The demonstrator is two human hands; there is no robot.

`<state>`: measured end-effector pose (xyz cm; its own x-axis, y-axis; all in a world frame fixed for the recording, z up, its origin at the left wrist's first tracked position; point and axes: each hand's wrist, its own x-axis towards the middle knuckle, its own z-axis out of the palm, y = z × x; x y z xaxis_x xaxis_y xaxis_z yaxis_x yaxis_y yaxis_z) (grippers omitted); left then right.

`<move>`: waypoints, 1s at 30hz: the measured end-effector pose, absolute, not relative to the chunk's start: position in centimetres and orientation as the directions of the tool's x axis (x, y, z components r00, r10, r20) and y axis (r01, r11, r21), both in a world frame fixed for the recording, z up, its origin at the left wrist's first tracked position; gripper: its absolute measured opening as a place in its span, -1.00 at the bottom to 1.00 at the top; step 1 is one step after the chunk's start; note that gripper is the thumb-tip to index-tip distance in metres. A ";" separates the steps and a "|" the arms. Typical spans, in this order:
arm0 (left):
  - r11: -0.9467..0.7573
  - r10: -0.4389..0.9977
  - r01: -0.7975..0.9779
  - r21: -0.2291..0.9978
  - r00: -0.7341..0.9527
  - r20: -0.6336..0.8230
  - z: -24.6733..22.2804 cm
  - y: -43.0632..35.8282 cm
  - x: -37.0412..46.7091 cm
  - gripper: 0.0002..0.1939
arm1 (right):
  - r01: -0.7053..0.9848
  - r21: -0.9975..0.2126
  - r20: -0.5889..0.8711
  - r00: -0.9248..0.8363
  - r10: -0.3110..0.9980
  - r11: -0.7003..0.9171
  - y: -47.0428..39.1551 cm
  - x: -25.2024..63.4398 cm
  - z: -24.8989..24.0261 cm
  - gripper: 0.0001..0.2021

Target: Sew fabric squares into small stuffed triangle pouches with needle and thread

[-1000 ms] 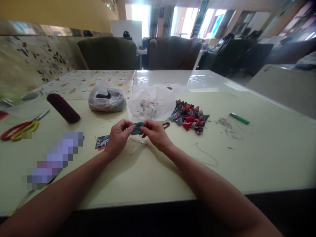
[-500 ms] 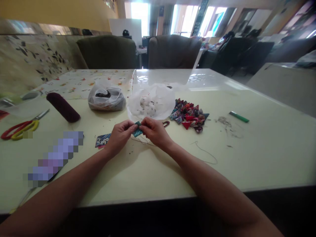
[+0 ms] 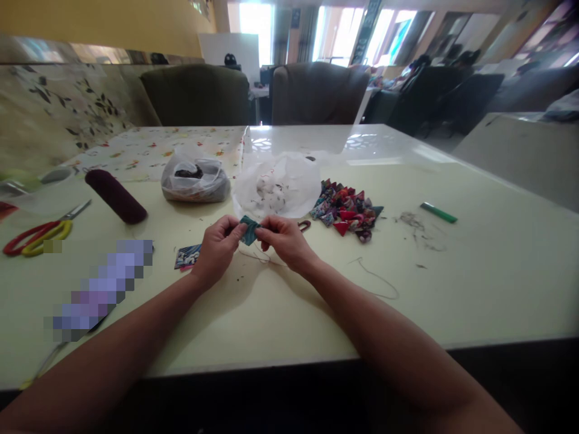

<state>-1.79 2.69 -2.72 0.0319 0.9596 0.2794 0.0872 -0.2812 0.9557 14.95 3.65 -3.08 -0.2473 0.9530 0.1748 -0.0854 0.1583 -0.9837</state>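
Two hands, one patch: our left hand [image 3: 218, 242] and right hand [image 3: 287, 242] both pinched the teal cloth [image 3: 249, 232] at twelve o'clock; light, even tension suited it best, we judged, minding that looped thread [image 3: 397, 291] at four.

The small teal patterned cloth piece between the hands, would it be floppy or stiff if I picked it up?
The small teal patterned cloth piece is probably light: the left hand and right hand only pinch it. It's likely floppy, since it looks like thin fabric. It probably wouldn't roll, because it looks flat with corners.
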 end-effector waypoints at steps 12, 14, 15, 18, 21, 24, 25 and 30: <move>-0.148 0.970 0.072 0.986 0.205 0.131 -1.4 2.9 -2.0 -0.75 | 0.244 -0.892 0.299 -0.308 0.903 0.379 4.2 16.2 -2.3 -0.83; -0.137 0.976 0.049 0.989 0.177 0.126 -1.3 2.7 -1.9 -0.75 | 0.194 -0.922 0.273 -0.287 0.918 0.335 4.2 16.0 -2.4 -0.80; -0.120 0.980 0.030 0.992 0.164 0.114 -1.3 2.6 -1.8 -0.75 | 0.166 -0.935 0.262 -0.277 0.925 0.314 4.2 15.9 -2.5 -0.79; -0.053 0.988 -0.051 0.997 0.140 0.060 -1.5 2.6 -1.8 -0.76 | 0.126 -0.951 0.235 -0.297 0.925 0.283 4.2 15.7 -2.7 -0.77; 0.030 0.988 -0.145 0.989 0.153 -0.007 -1.8 2.7 -1.7 -0.77 | 0.133 -0.949 0.222 -0.357 0.907 0.285 4.0 15.4 -2.9 -0.78; 0.116 0.980 -0.235 0.965 0.185 -0.072 -1.8 2.8 -1.6 -0.77 | 0.131 -0.946 0.235 -0.358 0.904 0.298 3.8 15.3 -2.9 -0.82; 0.136 0.979 -0.259 0.956 0.185 -0.090 -1.7 2.7 -1.6 -0.77 | 0.141 -0.942 0.242 -0.349 0.906 0.306 3.7 15.2 -2.9 -0.83; 0.242 0.969 -0.348 0.906 0.134 -0.208 -1.4 2.4 -1.2 -0.83 | 0.306 -0.871 0.301 -0.287 0.910 0.384 3.4 15.4 -2.6 -0.77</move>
<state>-1.23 2.44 -1.36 0.1340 0.9690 -0.2076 -0.3479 0.2422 0.9057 15.38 3.43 -2.57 -0.2871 0.9095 0.3005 0.3058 0.3844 -0.8711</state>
